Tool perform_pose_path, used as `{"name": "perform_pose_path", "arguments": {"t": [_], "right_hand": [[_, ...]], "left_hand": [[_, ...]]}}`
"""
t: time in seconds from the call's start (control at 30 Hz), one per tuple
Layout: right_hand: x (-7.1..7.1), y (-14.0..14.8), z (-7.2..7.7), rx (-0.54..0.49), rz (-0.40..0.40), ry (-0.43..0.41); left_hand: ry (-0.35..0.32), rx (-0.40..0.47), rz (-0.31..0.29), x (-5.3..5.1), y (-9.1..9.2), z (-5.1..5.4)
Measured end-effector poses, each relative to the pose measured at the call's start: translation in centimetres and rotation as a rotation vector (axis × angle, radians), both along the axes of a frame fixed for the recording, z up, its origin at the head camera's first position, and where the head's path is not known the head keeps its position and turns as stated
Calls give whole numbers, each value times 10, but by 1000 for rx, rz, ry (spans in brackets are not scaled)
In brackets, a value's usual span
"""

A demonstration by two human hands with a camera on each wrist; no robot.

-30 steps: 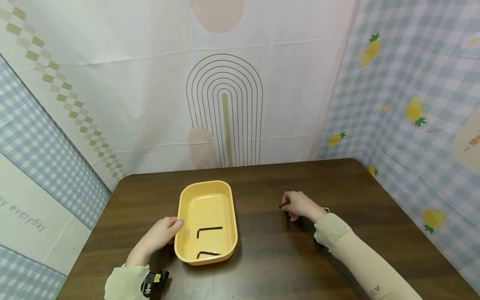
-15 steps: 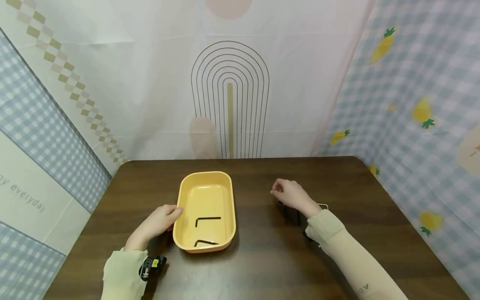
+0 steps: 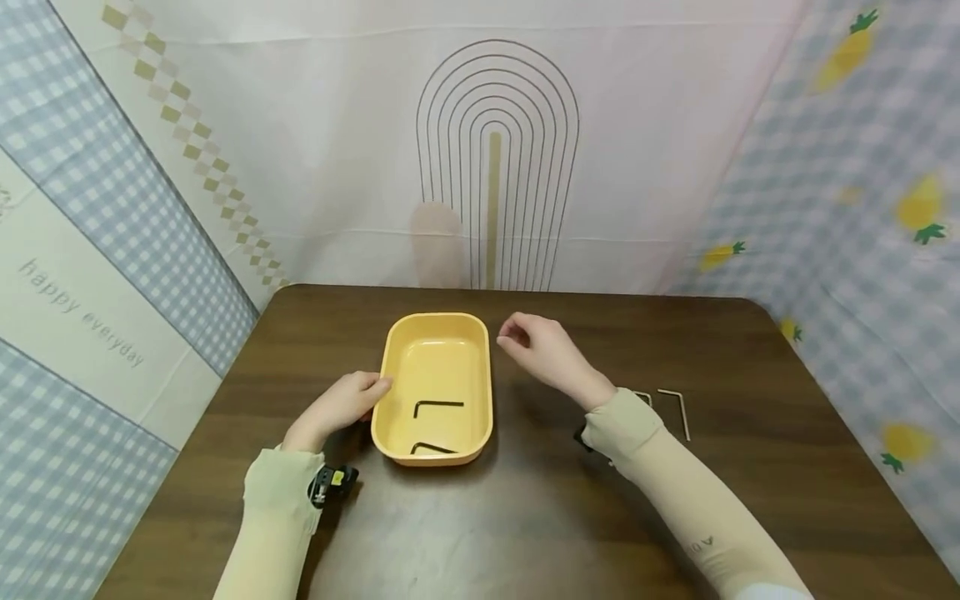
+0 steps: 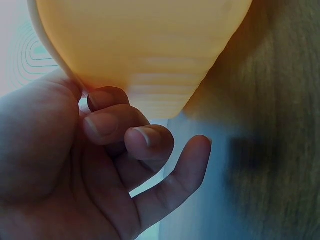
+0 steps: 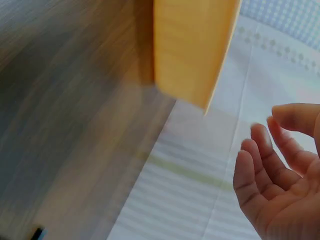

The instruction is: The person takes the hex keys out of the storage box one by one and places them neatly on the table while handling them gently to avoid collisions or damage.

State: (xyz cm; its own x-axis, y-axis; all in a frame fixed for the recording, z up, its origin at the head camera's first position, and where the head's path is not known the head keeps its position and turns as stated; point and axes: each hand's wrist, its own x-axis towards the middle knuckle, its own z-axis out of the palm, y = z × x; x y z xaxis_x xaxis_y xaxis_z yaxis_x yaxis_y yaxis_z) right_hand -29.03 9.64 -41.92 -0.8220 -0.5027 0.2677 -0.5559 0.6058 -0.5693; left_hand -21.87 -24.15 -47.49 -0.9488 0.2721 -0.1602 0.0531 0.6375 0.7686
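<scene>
My left hand (image 3: 341,408) grips the left rim of a yellow tray (image 3: 438,358), thumb over the edge; in the left wrist view its fingers (image 4: 107,125) bend against the tray's outer wall (image 4: 150,50). Two black hex keys lie in the tray, one (image 3: 442,404) mid-floor and one (image 3: 435,448) by the near wall. Just right of the tray, my right hand (image 3: 551,354) hovers with bent, relaxed fingers. The right wrist view shows that hand (image 5: 280,185) with nothing between its thumb and fingers, apart from the tray (image 5: 192,50).
On the brown table (image 3: 510,533), a metallic hex key (image 3: 682,412) lies right of my right forearm. Another (image 3: 643,396) is partly hidden behind the sleeve. A small dark tip (image 5: 38,233) shows low in the right wrist view. Patterned cloths (image 3: 337,167) hang behind and beside the table.
My right hand has left the black key it was touching on the table and moved left toward the tray. My left hand keeps its grip on the rim. The head view has shifted.
</scene>
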Motion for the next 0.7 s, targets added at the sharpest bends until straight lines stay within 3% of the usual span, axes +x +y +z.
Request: {"name": "perform_pose_path", "arguments": {"t": [0.27,0.5,0.7], "right_hand": [[9,-40,2,31,81,97],[13,-73,-8,261,238,191],[17,-94,-12,528,278,95]], "left_hand": [[21,-2,-4,1,-1,1],[-21,14,35,6,-3,-1],[22,-3,15,0,1,1]]}}
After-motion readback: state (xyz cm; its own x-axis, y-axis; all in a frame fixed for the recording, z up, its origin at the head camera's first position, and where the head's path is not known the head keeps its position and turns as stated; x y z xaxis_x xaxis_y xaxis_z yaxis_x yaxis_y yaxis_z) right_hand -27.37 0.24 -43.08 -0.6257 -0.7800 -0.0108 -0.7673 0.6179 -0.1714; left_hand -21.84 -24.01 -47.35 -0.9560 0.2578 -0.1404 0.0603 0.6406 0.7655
